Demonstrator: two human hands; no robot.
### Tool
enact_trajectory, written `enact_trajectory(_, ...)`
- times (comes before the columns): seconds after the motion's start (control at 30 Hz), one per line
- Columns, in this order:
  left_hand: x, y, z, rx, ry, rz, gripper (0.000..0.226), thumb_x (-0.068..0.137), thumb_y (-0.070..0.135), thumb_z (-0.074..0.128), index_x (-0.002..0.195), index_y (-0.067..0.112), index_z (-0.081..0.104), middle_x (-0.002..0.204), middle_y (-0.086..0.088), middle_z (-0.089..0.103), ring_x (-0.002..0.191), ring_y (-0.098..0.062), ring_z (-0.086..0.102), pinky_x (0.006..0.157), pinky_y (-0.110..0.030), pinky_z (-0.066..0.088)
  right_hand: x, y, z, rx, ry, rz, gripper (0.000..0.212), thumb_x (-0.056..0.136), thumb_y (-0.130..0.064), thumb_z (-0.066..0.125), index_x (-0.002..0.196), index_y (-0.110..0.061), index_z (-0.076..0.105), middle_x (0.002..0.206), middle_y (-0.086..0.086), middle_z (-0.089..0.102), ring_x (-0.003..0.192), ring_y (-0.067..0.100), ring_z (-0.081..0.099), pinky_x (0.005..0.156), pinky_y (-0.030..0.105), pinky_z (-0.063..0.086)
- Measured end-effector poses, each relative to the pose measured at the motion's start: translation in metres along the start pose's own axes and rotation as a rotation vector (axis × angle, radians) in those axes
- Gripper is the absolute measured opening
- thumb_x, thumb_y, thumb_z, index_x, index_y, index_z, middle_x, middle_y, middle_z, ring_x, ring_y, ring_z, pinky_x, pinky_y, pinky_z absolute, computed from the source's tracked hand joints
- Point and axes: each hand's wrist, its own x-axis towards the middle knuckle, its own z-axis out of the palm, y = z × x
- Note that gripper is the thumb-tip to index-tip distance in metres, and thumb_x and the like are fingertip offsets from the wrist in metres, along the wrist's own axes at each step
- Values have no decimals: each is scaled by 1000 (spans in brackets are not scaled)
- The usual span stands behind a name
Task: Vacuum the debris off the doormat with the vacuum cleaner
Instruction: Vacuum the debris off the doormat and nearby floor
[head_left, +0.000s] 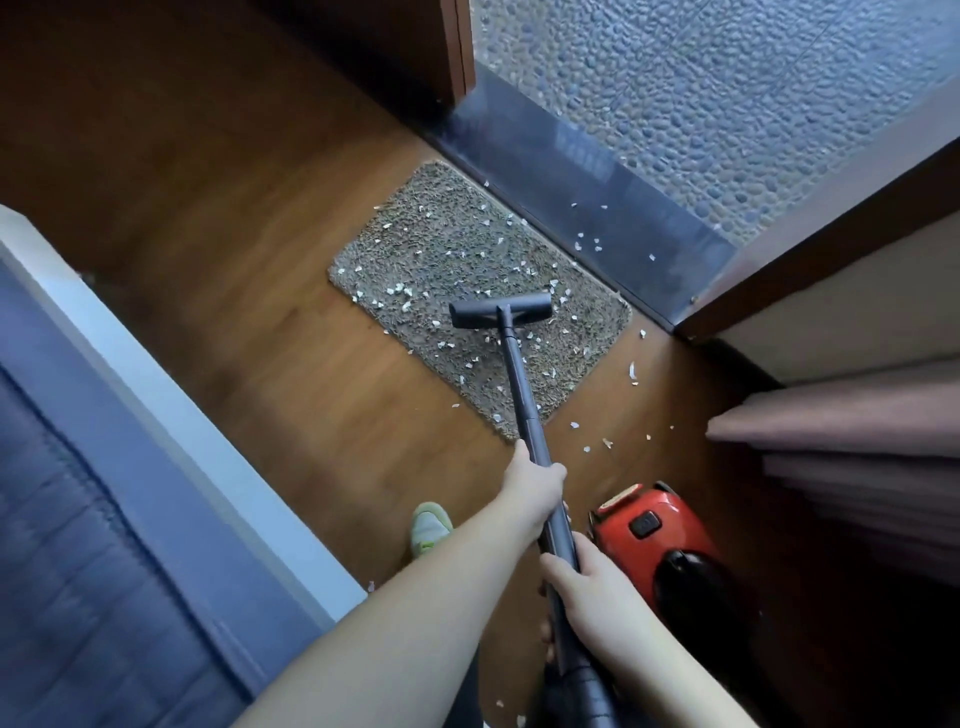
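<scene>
Doormat (467, 270) lies on wood floor (234, 322) against the dark door sill (597, 208), strewn with white scraps (400, 291); more scraps on sill and floor. Vacuum head (500, 308) sits flat on the mat's middle. Black tube (522, 395) slants back toward the person. Left hand (535, 486) wraps the tube higher up, arm extended. Right hand (587, 587) grips it lower down, nearer the body. Red vacuum body (649, 525) stands on the floor just right of the hands.

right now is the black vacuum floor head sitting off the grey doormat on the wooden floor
No, the black T-shaped floor head rests on the grey shaggy doormat, among white debris flakes.
</scene>
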Motion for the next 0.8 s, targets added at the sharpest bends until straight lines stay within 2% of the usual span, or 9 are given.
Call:
enact_trajectory(0.07,-5,-10,14,-9,-3,-24,80,88,17,53,156,30,12,126,-17,54,58,-26,61,50,-31,55,-9,6,-5,13,5,41,7,97,-17,47,99,-11,49,71,12,55,44,25,58,42,31,48)
enact_trajectory(0.1,-7,-17,20,6,-4,-42,84,83,22,54,155,31,13,128,-16,53,71,-31,67,60,-38,60,-12,10,-8,4,2,56,8,97,-17,47,101,-10,49,75,14,54,45,25,59,42,31,49)
enact_trajectory(0.17,1,-33,30,35,-4,-79,89,75,30,53,155,34,13,131,-14,53,101,-39,67,82,-51,59,-16,17,-15,-11,-8,79,11,97,-18,48,103,-9,50,76,16,54,45,25,60,43,32,50)
enact_trajectory(0.2,3,-38,33,24,-5,-94,89,76,30,52,155,35,12,132,-13,53,107,-38,66,86,-52,58,-18,19,-18,-14,-12,89,11,97,-18,48,104,-9,50,75,17,55,44,25,60,43,31,50)
enact_trajectory(0.27,-4,-40,33,-2,-5,-118,85,82,27,53,155,36,10,132,-11,53,101,-34,67,84,-48,59,-19,23,-20,-25,-21,108,10,97,-18,48,105,-13,51,73,19,58,41,24,59,43,29,49)
enact_trajectory(0.37,-15,-36,28,-21,-16,-126,82,89,24,52,156,35,7,132,-10,52,80,-25,63,68,-38,60,-18,24,-15,-38,-23,129,10,97,-20,48,106,-19,51,73,19,59,41,22,59,45,29,49)
enact_trajectory(0.5,-8,-32,18,-16,-21,-118,79,92,20,49,157,33,7,129,-11,52,57,-20,57,58,-32,56,-13,18,-5,-22,-7,128,10,97,-19,47,107,-18,51,73,21,56,41,23,60,43,29,50)
enact_trajectory(0.7,7,-7,-7,-11,-28,-123,77,95,17,50,158,31,7,131,-10,51,56,-19,56,52,-29,54,0,-13,12,-4,30,120,7,97,-17,47,103,-15,51,79,14,54,47,25,61,46,33,52)
enact_trajectory(0.8,15,10,-22,-13,-15,-127,76,94,15,50,157,29,9,129,-14,52,59,-21,56,52,-30,55,7,-37,19,8,16,121,7,97,-16,47,100,-11,50,75,14,53,47,27,59,46,35,52)
